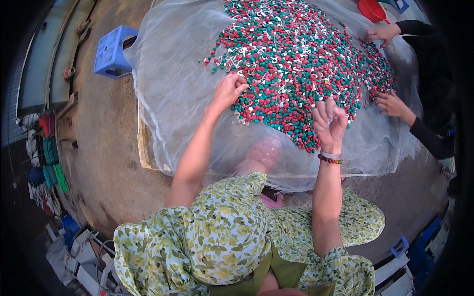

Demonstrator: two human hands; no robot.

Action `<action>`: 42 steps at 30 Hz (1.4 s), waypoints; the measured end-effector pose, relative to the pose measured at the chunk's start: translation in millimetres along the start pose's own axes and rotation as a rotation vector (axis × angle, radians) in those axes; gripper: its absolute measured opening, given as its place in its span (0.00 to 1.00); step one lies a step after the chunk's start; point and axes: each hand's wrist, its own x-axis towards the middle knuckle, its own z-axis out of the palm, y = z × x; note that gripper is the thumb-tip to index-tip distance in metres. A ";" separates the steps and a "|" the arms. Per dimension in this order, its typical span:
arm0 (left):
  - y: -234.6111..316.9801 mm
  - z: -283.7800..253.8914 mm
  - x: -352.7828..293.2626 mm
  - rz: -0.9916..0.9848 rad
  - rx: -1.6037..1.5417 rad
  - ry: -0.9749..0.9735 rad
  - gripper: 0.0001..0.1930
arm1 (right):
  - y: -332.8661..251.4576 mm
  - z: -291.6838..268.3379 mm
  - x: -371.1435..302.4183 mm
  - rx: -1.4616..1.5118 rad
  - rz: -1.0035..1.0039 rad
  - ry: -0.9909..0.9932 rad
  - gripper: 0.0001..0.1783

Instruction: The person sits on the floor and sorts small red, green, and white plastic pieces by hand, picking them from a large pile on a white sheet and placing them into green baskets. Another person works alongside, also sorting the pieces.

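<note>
A broad heap of small red and green pieces (296, 74), mixed with white hook-shaped bits, lies on a sheet of pale translucent netting (177, 84). My left hand (230, 92) is at the heap's left edge, thumb and fingertips pinched together. Whatever it may hold is too small to name. Over the near right part of the heap is my right hand (330, 123), fingers curled and thumb drawn in, its contents also unclear. A beaded bracelet (330, 158) circles that wrist.
Another person's hands (390, 104) work at the heap's right edge. A red scoop-like container (373, 11) sits at the far right. A blue plastic stool (112, 52) stands left of the netting. A pinkish shape (265, 152) shows at the near edge; its kind is unclear.
</note>
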 end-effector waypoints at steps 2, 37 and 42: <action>-3.7 9.3 1.3 0.098 0.175 0.010 0.14 | 0.5 -8.3 -3.7 0.091 -0.045 -0.063 0.18; 0.2 37.4 -48.9 0.003 0.456 -0.054 0.15 | 27.1 -13.5 36.0 -1.018 0.229 0.582 0.10; 12.4 22.0 -25.1 -0.033 0.189 -0.132 0.13 | 17.9 -1.6 37.7 -1.208 0.150 0.514 0.20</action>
